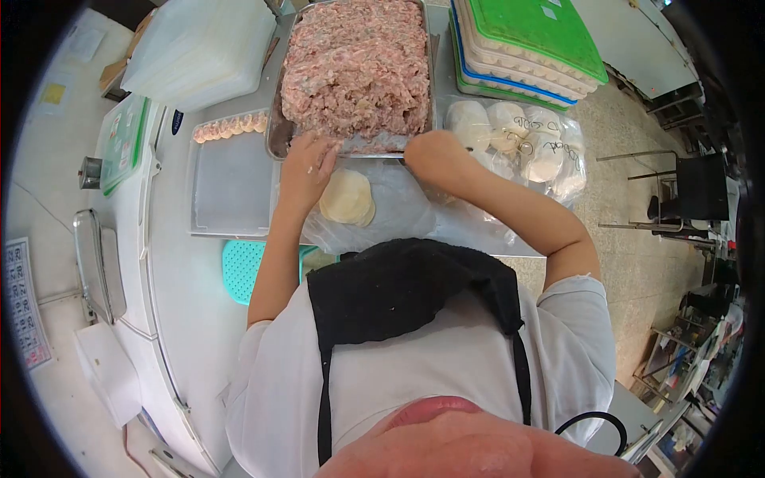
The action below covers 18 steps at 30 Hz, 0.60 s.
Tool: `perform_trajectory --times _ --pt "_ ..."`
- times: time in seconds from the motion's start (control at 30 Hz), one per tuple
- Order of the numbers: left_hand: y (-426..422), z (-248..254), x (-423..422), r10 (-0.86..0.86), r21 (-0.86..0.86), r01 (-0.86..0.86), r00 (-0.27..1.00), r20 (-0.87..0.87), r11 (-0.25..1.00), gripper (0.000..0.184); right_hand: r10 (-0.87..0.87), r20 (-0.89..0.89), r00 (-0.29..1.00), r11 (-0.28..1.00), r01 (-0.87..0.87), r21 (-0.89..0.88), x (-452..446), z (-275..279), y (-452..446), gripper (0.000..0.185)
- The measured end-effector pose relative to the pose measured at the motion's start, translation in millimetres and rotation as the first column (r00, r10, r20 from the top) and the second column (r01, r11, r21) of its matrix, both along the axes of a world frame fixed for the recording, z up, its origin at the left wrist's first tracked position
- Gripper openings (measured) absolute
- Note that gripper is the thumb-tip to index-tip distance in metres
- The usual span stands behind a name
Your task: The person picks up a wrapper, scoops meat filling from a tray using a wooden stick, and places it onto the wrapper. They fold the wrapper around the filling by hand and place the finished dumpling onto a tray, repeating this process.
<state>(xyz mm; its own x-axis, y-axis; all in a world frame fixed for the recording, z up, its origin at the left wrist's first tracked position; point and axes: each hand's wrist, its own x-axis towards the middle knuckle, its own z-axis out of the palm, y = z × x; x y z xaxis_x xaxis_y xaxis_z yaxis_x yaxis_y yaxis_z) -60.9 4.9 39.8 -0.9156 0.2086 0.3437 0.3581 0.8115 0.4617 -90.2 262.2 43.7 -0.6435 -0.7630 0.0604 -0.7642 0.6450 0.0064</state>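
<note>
My left hand (307, 166) is at the near left corner of a metal tray (276, 131) heaped with ground meat filling (358, 72). Its fingers are curled together, and anything inside them is hidden. At the tray's near right corner my right hand (437, 158) is closed in a fist; what it grips, if anything, does not show clearly. Between my forearms a stack of round dough wrappers (347, 197) lies on a clear plastic bag (406, 211). Left of my left hand, a shallow plastic tray (231, 183) bears a row of small filled dumplings (231, 127) along its far edge.
Stacked translucent containers (199, 52) stand at the far left. Lidded trays with a green cover (542, 36) are piled at the far right. Bagged dough wrappers (518, 143) lie beside my right hand. A turquoise perforated basket (245, 271) is by my left elbow.
</note>
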Motion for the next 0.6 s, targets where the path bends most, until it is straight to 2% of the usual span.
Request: perform_trajectory --times 0.07,0.13,0.2,0.27,0.33,0.4,0.47,0.5,0.57,0.6 --pt "6.7 6.8 10.5 -0.005 0.013 0.005 1.0 -0.009 1.0 0.015 -0.013 -0.037 0.999 1.0 0.012 -0.018 -16.4 18.6 12.5 0.013" --pt "11.1 8.5 20.1 -0.012 0.032 0.012 1.0 -0.024 0.999 0.014 -0.131 -0.084 0.988 0.991 0.13 -0.016 -43.3 24.4 20.7 0.012" --pt "14.1 6.7 30.9 0.022 0.146 -0.061 0.966 0.259 0.987 0.018 -0.12 -0.081 0.989 0.992 0.116 -0.044 -48.6 9.6 15.0 0.013" --pt "8.3 -11.9 40.3 -0.019 0.133 -0.017 0.964 0.267 0.991 0.021 -0.102 -0.08 0.991 0.993 0.097 -0.073 -44.2 -3.2 10.6 0.015" --pt "6.4 -19.1 49.1 -0.048 0.121 0.016 0.961 0.273 0.993 0.023 -0.008 0.023 1.0 0.999 0.008 -0.037 -18.4 -2.4 5.3 0.015" --pt "7.1 -20.3 55.6 -0.194 0.082 0.184 0.97 0.147 0.98 0.028 0.024 0.055 0.998 0.999 -0.026 0.03 -9.8 9.2 5.8 0.015" --pt "2.9 -25.8 57.1 -0.195 0.098 0.181 0.967 0.166 0.979 0.028 -0.136 0.009 0.991 0.983 0.134 0.124 -20.2 20.7 14.3 0.012" --pt "-0.3 -28.9 56.3 -0.202 0.107 0.185 0.963 0.18 0.977 0.027 -0.134 0.01 0.991 0.983 0.132 0.13 -32.7 20.3 17.6 0.012" --pt "-12.6 -43.6 48.8 -0.224 0.148 0.197 0.954 0.201 0.969 0.026 -0.134 -0.084 0.987 0.991 0.133 -0.015 -60.3 20.5 20.8 0.013" --pt "-17.2 -48.2 47.0 -0.25 0.181 0.212 0.941 0.226 0.96 0.024 -0.133 -0.087 0.987 0.991 0.132 -0.009 -56.0 12.1 14.7 0.013"
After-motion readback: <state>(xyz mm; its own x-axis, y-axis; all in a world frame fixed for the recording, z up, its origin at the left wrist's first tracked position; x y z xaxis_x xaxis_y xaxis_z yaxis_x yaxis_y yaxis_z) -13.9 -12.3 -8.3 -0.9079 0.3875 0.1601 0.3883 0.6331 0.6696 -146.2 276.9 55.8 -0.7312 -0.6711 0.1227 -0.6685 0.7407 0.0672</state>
